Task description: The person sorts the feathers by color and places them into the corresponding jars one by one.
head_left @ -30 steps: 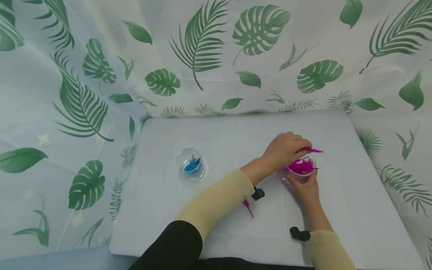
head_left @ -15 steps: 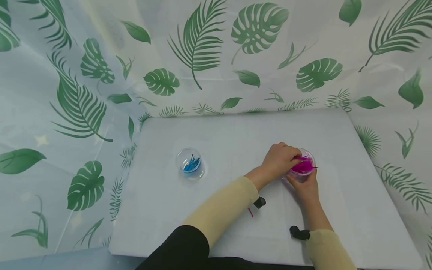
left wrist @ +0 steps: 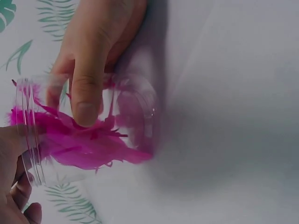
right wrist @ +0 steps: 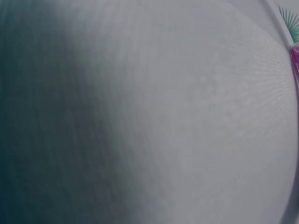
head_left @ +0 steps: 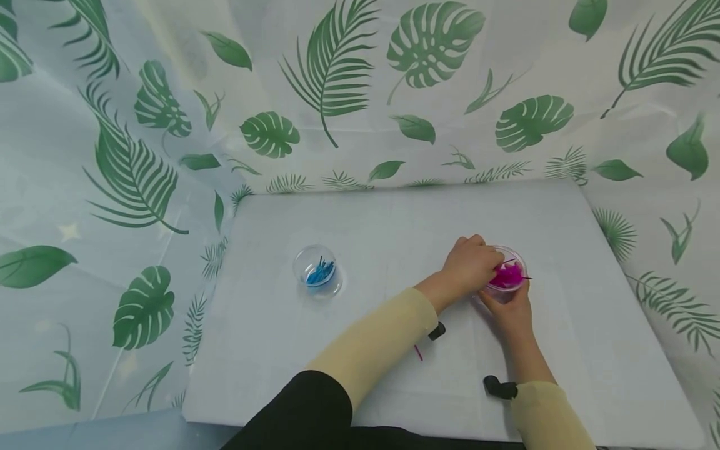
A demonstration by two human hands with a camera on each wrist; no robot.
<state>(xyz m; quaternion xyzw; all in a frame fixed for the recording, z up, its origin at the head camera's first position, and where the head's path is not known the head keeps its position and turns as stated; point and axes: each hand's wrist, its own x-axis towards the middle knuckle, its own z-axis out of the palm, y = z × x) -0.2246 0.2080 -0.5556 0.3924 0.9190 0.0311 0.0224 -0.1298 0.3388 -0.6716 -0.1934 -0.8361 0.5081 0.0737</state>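
Observation:
In the head view, my right hand (head_left: pixel 512 309) grips a clear jar (head_left: pixel 506 289) low on its side. Pink feathers (head_left: pixel 509 275) fill it, and one dark quill pokes over the rim. My left hand (head_left: pixel 472 265) is at the jar's mouth. In the left wrist view, a left finger (left wrist: pixel 14 137) reaches through the mouth into the feathers (left wrist: pixel 84 144), with other left fingers curled outside the rim; whether it pinches a feather is unclear. The right thumb (left wrist: pixel 86 102) presses the jar wall. Another pink feather's quill (head_left: pixel 419 353) shows beside the left sleeve, which hides the rest.
A clear round jar (head_left: pixel 316 255) with thin blue pieces (head_left: pixel 320 273) stands left on the white table (head_left: pixel 388 237). The left forearm (head_left: pixel 371 344) crosses the table's middle. Leaf-patterned sheets (head_left: pixel 360 144) enclose the back and sides. A pale blur fills most of the right wrist view.
My left hand, which held a pink feather beyond the jar a second ago, has come down and back to the jar's mouth. My right hand keeps its grip on the jar.

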